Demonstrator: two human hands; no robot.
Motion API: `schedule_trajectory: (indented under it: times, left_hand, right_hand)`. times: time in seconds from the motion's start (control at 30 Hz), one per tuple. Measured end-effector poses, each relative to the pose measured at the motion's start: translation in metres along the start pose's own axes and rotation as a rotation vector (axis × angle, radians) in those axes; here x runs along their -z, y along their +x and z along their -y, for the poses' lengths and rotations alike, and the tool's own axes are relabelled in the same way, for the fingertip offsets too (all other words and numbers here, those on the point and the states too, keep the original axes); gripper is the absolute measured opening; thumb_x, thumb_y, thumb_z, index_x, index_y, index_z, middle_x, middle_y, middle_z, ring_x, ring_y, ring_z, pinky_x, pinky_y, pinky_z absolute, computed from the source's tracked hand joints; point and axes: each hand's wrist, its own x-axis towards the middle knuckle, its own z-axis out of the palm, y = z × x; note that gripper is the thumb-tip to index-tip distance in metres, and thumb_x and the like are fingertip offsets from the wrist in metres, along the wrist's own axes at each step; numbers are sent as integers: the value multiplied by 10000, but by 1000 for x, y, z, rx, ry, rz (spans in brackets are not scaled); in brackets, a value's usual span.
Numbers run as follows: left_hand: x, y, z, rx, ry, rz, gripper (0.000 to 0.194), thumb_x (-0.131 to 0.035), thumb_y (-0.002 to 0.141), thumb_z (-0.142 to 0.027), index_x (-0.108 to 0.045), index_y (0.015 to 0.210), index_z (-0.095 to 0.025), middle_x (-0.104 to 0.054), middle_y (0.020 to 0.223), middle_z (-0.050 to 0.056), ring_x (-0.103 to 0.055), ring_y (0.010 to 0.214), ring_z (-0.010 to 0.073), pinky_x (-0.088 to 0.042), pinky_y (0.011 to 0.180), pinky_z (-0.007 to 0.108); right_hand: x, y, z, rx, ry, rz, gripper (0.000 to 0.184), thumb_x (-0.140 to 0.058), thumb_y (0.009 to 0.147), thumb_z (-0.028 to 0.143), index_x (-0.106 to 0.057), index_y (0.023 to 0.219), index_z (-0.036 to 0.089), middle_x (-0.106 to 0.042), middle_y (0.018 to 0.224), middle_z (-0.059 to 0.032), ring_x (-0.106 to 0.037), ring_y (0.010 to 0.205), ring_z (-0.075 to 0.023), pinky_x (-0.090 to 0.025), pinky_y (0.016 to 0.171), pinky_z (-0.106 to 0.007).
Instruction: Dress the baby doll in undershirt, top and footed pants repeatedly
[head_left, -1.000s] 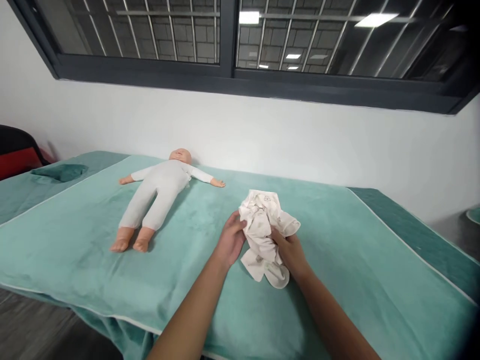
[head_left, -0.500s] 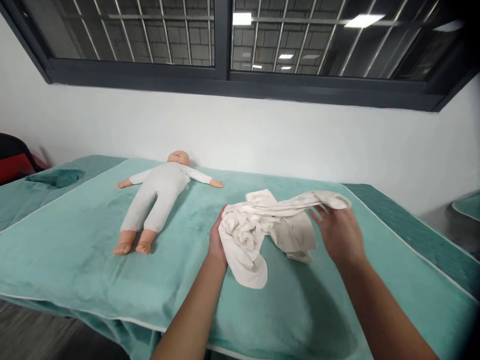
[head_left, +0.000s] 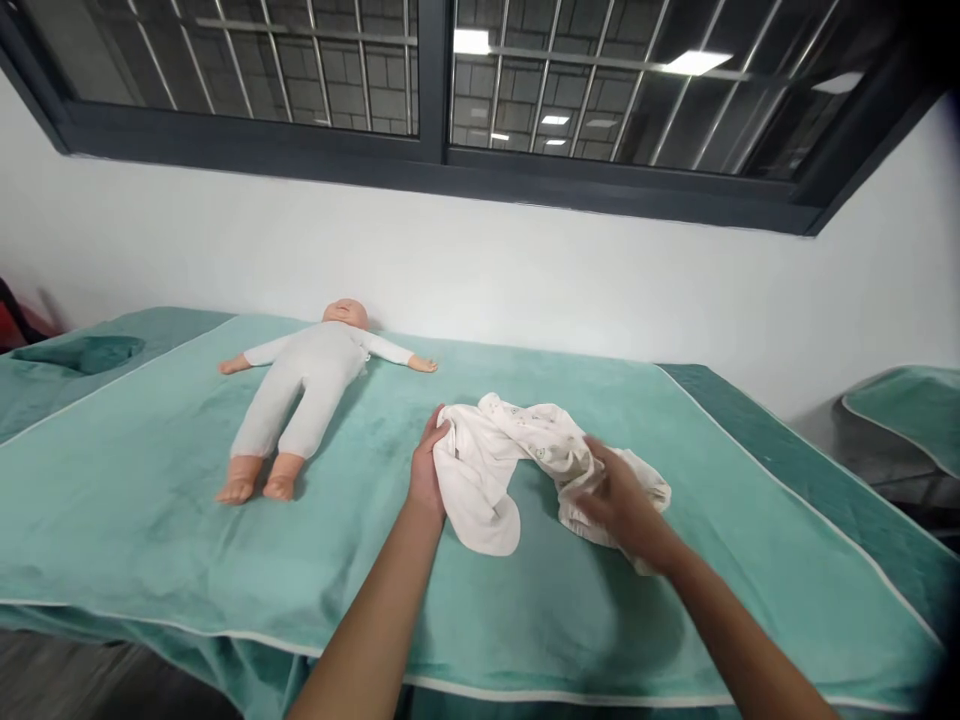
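A crumpled white baby garment [head_left: 476, 470] with a small print hangs between my two hands over the bed. My left hand [head_left: 429, 468] is closed on its left end, thumb in front, and a rounded flap droops below. At the bunched right part, my right hand [head_left: 622, 505] is closed on the cloth, its fingers somewhat blurred and partly lost in the folds. To the left, a baby doll [head_left: 311, 365] in a white long-sleeved bodysuit lies on its back, arms spread and feet toward me. Neither hand touches the doll.
The bed's green cover [head_left: 150, 520] has white piping and darker side panels. A white wall [head_left: 525, 275] stands behind it, below a dark-framed window [head_left: 435, 155] with bars. A green folded cushion [head_left: 82, 352] lies at far left; another green-covered surface [head_left: 911, 410] is at right.
My right hand has moved down and left with its part of the garment, which now hangs bunched instead of stretched out sideways. The left hand keeps its hold. The view has shifted slightly right.
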Motion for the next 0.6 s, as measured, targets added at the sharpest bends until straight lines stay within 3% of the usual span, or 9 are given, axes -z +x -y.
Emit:
schedule_trajectory:
  times: [0.07, 0.13, 0.3, 0.47, 0.6]
  left_hand:
    - [2, 0, -2, 17, 15, 11, 632, -765, 724, -209, -551, 1313, -287, -706, 1151, 37, -691, 1027, 247, -533, 924, 383]
    - [4, 0, -6, 30, 24, 31, 648, -759, 726, -199, -545, 1331, -288, -704, 1166, 42, -691, 1035, 252, -534, 928, 385]
    - [11, -1, -22, 35, 3, 2, 579, -741, 747, -194, -591, 1302, -263, -721, 1099, 40, -701, 959, 215, -554, 872, 352]
    - [14, -3, -25, 59, 62, 41, 519, -736, 736, -150, -644, 1243, -216, -732, 937, 27, -697, 824, 171, -556, 784, 291]
    - [13, -2, -23, 62, 77, 15, 522, -737, 729, -137, -646, 1235, -225, -730, 905, 19, -697, 790, 169, -555, 805, 307]
  right_hand:
    - [-21, -2, 11, 26, -152, 99, 494, -654, 816, 492, -563, 1260, 294, -520, 1420, -98, -470, 1315, -334, -395, 1041, -532]
    - [-22, 3, 16, 35, -245, 127, 327, -619, 845, 413, -605, 1139, 269, -557, 1357, -93, -502, 1257, -321, -425, 985, -494]
    - [20, 9, -6, 13, -321, 112, 154, -509, 859, 235, -591, 989, 231, -617, 1153, -81, -586, 1025, -243, -466, 792, -345]
    - [62, -16, -52, -298, -229, -191, 314, -549, 825, 433, -586, 1046, 212, -618, 1087, -100, -604, 991, -280, -475, 803, -392]
    - [75, -35, -68, -587, 50, -189, 293, -601, 759, 429, -610, 980, 238, -683, 911, -66, -635, 804, -271, -494, 711, -402]
